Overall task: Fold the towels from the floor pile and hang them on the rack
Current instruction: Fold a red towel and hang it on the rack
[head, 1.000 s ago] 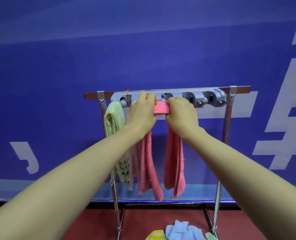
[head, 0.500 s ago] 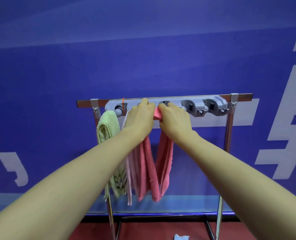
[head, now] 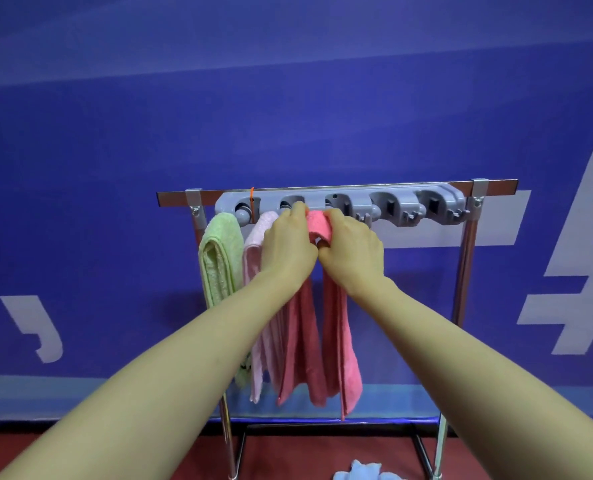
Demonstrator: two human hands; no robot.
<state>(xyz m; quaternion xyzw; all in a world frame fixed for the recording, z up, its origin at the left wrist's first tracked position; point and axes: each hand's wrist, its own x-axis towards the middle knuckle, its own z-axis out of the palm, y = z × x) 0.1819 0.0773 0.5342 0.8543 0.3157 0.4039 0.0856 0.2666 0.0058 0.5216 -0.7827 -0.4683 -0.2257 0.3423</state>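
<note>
A metal rack (head: 463,258) carries a grey holder bar (head: 385,200) with several clips along its top rail. Both my hands are up at the bar on a coral-pink towel (head: 338,341). My left hand (head: 286,247) and my right hand (head: 352,251) grip its folded top, which is bunched between them just under the bar. Its two halves hang down below my wrists. A light pink towel (head: 258,258) and a green towel (head: 219,251) hang to the left of it. On the red floor under the rack lies a light blue towel (head: 364,471).
A blue wall banner (head: 288,116) with white lettering stands right behind the rack. The holder clips to the right of my hands (head: 437,206) carry nothing. The rack's base frame (head: 323,427) sits on the red floor (head: 149,455).
My hands have drawn closer together on the pink towel's top and shifted slightly along the bar. The view tilted up, then back down, so the blue towel shows again.
</note>
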